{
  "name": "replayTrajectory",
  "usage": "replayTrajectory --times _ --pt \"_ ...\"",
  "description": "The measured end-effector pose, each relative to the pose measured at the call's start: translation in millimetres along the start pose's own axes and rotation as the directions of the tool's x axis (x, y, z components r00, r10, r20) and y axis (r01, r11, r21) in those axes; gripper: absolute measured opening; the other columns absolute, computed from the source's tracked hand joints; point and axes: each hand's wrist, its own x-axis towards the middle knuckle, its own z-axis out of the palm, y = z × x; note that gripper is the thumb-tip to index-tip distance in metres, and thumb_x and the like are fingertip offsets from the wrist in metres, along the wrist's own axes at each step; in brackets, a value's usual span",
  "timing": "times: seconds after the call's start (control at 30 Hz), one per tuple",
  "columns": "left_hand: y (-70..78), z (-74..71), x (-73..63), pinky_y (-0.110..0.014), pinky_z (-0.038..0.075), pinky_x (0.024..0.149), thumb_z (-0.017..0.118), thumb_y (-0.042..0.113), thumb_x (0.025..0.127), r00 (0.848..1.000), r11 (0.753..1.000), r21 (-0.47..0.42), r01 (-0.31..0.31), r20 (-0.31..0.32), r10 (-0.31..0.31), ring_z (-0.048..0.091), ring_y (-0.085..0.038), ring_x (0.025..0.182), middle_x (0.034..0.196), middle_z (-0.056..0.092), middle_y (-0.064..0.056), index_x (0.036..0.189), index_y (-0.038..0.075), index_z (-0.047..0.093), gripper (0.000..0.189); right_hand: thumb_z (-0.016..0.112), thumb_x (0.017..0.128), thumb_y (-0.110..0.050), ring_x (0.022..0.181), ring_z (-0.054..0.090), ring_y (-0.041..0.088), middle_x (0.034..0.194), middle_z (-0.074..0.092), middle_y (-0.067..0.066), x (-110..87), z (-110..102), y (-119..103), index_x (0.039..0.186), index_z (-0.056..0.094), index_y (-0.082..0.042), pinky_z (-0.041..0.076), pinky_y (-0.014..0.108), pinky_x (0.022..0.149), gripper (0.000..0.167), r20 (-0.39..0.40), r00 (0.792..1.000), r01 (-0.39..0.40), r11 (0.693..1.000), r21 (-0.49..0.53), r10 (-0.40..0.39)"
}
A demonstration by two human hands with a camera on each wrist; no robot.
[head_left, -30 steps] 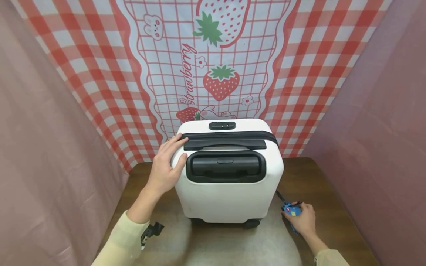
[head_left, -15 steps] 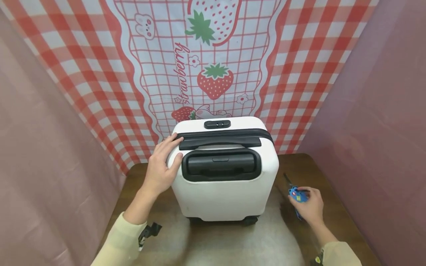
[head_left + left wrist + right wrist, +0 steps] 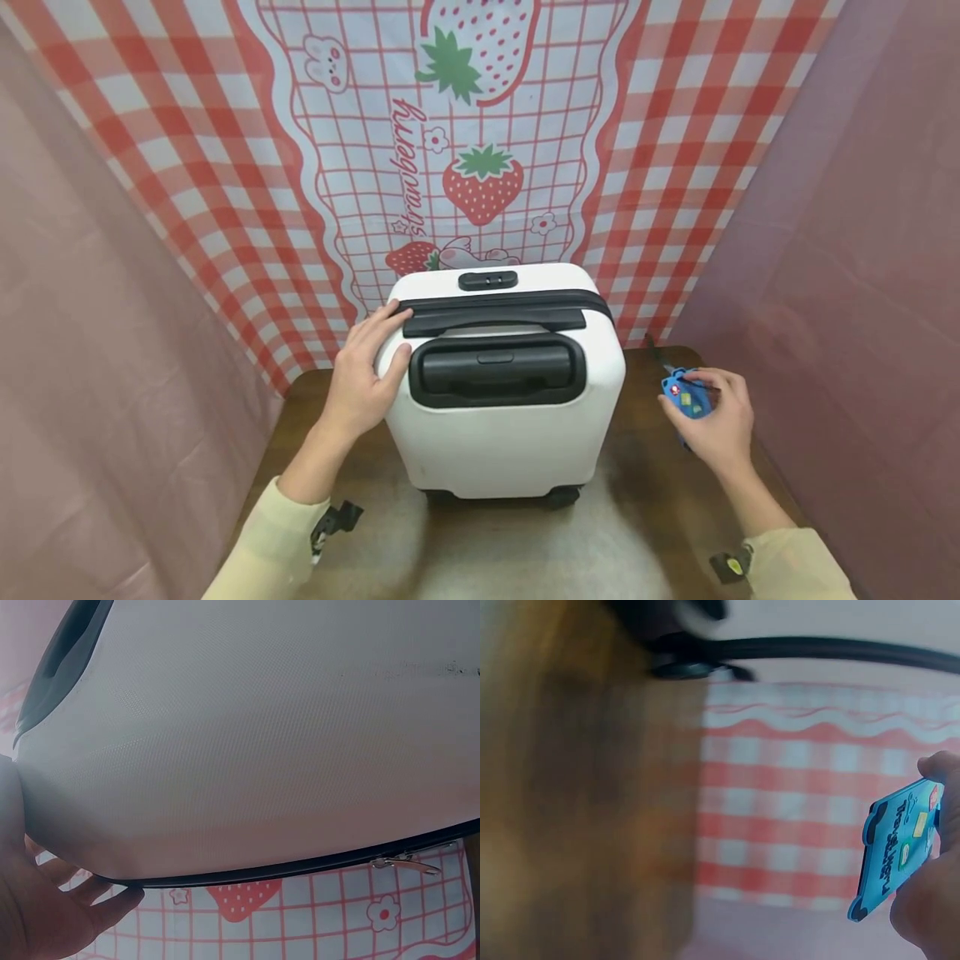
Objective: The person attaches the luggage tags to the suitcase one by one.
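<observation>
Fingers (image 3: 711, 380) and thumb of the right hand (image 3: 727, 429), at the right of the head view, pinch a blue luggage tag (image 3: 687, 400), spread only as far as the tag between them. Its long axis slants from upper left to lower right, with a dark strap (image 3: 657, 353) at its upper-left end; the right-wrist view shows part of its lettering, "Travel". Left hand (image 3: 360, 387), left of centre, rests over the upper-left corner of a white cabin suitcase (image 3: 502, 454), fingers lightly bent, thumb apart on the front face; nothing is gripped there.

The wooden table (image 3: 517, 554) occupies the lower frame. On it the suitcase stands upright at centre, left of the tag and apart from it. Its black carry handle (image 3: 495, 319) runs left to right, above the recessed telescopic handle (image 3: 497, 372); the tag and right hand lie off its right end, the left hand just beside its left end. Beyond are the combination lock (image 3: 487, 281), then a strawberry-print gingham cloth (image 3: 483, 196) filling the upper frame between pink curtains (image 3: 112, 333).
</observation>
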Motion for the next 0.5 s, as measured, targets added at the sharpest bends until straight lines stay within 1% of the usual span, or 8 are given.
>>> replayTrajectory --times 0.07,0.17,0.3,0.4,0.5 --pt "-0.4 -0.1 0.3 -0.064 0.039 0.124 0.063 0.03 0.103 1.0 1.0 -0.002 -0.002 0.0 0.002 0.048 -0.037 0.152 0.162 0.054 -0.01 0.149 0.015 0.063 0.048 0.097 0.066 -0.006 0.113 0.039 -0.017 0.122 0.062 0.024 7.7 -5 -14 0.107 0.072 0.003 0.031 0.007 0.091 0.049 -0.023 0.999 0.045 0.999 0.027 -0.045" --pt "-1.1 -0.3 0.5 -0.064 0.038 0.124 0.063 0.03 0.102 1.0 1.0 -0.001 -0.006 0.002 0.006 0.048 -0.037 0.152 0.162 0.054 -0.01 0.149 0.016 0.063 0.048 0.098 0.064 -0.004 0.114 0.044 -0.015 0.123 0.062 0.026 18.0 -14 -36 0.106 0.072 0.004 0.034 0.002 0.093 0.05 -0.043 0.993 0.109 0.992 0.066 -0.107" --pt "-2.1 -1.1 1.0 -0.065 0.038 0.123 0.064 0.029 0.102 1.0 1.0 0.004 -0.011 0.011 0.011 0.048 -0.038 0.152 0.163 0.053 -0.011 0.148 0.015 0.063 0.049 0.098 0.063 0.0 0.116 0.049 -0.011 0.128 0.062 0.024 27.8 -26 -70 0.108 0.072 0.004 0.042 -0.003 0.088 0.052 -0.044 0.987 0.159 0.982 0.104 -0.155" --pt "-1.7 -2.9 2.4 -0.064 0.038 0.123 0.064 0.029 0.102 1.0 1.0 0.009 -0.02 0.024 0.02 0.047 -0.038 0.151 0.163 0.053 -0.012 0.148 0.014 0.063 0.049 0.096 0.061 0.005 0.119 0.052 -0.009 0.129 0.064 0.022 32.7 -35 -97 0.109 0.074 0.004 0.043 -0.001 0.091 0.053 -0.049 0.982 0.186 0.971 0.148 -0.181" --pt "-1.2 -5.3 2.1 -0.064 0.039 0.123 0.064 0.03 0.102 0.999 0.999 0.024 -0.027 0.047 0.026 0.047 -0.038 0.151 0.164 0.052 -0.012 0.149 0.014 0.062 0.05 0.093 0.06 0.01 0.119 0.056 -0.007 0.129 0.065 0.022 33.8 -46 -127 0.11 0.073 0.008 0.045 0.002 0.091 0.054 -0.046 0.976 0.217 0.953 0.211 -0.212"
